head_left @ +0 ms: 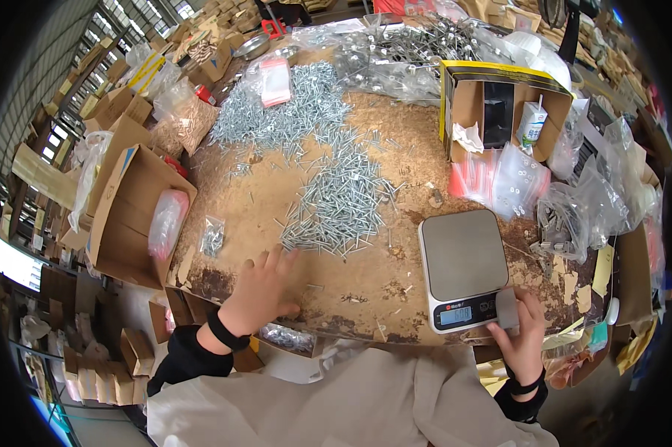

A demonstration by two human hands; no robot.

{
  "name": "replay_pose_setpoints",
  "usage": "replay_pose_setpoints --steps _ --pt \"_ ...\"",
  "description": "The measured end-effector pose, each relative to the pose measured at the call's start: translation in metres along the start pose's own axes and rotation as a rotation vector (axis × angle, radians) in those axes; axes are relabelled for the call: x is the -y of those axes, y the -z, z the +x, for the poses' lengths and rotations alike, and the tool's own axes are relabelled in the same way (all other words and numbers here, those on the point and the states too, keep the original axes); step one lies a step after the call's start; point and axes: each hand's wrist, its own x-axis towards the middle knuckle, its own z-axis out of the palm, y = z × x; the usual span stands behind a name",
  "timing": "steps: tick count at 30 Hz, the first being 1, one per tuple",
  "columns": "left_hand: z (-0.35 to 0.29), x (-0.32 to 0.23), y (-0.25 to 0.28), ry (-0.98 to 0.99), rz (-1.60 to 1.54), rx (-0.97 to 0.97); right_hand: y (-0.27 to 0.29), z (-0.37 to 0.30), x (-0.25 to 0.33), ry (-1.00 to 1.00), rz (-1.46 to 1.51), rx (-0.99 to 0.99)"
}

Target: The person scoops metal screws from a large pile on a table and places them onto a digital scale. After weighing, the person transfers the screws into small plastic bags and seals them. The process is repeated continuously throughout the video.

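My left hand (pixel 260 289) lies low over the worktable with its fingers stretched and apart, holding nothing. Its fingertips are just short of the near edge of a loose pile of silver screws (pixel 339 201). To its left rests a small clear bag of metal parts (pixel 211 237). My right hand (pixel 526 335) is at the near right corner of a digital scale (pixel 466 257). Thumb and fingers close around a small grey rectangular piece (pixel 507 308), whose exact kind I cannot make out. The scale's metal plate bears nothing, and its display is lit.
A larger screw heap (pixel 284 104) spreads behind, with red-edged bags (pixel 275 82) on it. An open carton (pixel 138 216) borders the left side. Beyond the scale lie zip bags (pixel 503 179) and a box (pixel 466 112) holding a drink carton (pixel 532 123). Metal parts (pixel 418 48) fill the back.
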Motion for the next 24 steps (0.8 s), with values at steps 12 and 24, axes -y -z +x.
replay_pose_setpoints --steps 12,24 --pt "0.08 0.001 -0.014 -0.069 -0.086 -0.186 0.043 0.067 0.032 0.287 0.105 0.102" --pt "0.137 0.001 0.004 -0.181 -0.083 -0.231 0.011 0.143 0.06 0.402 0.024 0.216"
